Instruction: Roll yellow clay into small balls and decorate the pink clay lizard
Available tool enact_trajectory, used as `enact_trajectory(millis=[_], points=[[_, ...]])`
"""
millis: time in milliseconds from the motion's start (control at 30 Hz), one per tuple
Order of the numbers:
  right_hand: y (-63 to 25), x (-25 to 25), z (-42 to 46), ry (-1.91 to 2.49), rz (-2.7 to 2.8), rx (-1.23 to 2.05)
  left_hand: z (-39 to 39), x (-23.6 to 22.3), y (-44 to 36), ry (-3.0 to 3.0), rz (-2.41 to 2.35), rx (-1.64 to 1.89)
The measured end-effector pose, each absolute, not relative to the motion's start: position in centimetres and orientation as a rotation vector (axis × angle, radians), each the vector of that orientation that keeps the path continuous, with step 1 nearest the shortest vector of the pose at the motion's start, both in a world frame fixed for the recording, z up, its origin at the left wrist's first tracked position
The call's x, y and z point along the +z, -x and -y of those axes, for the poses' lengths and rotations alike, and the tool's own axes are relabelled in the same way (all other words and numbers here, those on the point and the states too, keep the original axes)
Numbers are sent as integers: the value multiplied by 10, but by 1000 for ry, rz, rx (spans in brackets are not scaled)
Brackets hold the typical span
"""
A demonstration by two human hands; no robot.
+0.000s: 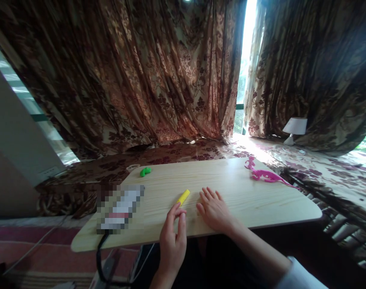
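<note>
A pale wood-grain tabletop with rounded near corners carries several bright items. A yellow stick lies slantwise around its middle, towards the near edge, its far end angled right. The left hand reaches in over the near edge; its index fingertip is at the stick's near end, though contact is hard to confirm. The thumb stands a little apart from the index finger, pinching nothing. To the right of the stick, and apart from it, the right hand is palm down over the tabletop, fingers slightly spread and holding nothing.

A curved green piece lies near the far left corner. A pixelated object lies along the left edge, with a black cable dropping past the near edge. Near the far right corner are pink figures, one with a thin tail reaching the right edge. Beyond are patterned curtains and a white lamp.
</note>
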State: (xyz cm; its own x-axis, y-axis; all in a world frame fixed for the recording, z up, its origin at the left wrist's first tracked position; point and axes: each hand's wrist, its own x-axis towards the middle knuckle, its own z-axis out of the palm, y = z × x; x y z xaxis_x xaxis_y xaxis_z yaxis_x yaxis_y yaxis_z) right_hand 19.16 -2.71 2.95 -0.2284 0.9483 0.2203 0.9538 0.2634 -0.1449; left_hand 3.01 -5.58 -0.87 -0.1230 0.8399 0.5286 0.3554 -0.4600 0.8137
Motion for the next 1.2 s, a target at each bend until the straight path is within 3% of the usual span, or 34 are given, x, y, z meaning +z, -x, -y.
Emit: enact_trajectory(millis=[200,433,533,833,1033,1200], points=[[-193,47,-47,1824,2214,-19,54,-11,-30,-1734,-1311,1619],[-195,16,82,1553,2363,-95,58,-6,-30,-1756,-1337,1641],[-195,12,97,1531,2353,-107,59,-5,-30,-1759,-1339,1646],[-194,42,-44,1822,2141,-19,54,-14,-32,-1728,-1302,1670],[-196,24,44,1698,2263,-7,48,-4,-27,-1945,-1403,1573],[-200,19,81,1568,2342,-3,-6,21,-31,-2262,-1559,1350]])
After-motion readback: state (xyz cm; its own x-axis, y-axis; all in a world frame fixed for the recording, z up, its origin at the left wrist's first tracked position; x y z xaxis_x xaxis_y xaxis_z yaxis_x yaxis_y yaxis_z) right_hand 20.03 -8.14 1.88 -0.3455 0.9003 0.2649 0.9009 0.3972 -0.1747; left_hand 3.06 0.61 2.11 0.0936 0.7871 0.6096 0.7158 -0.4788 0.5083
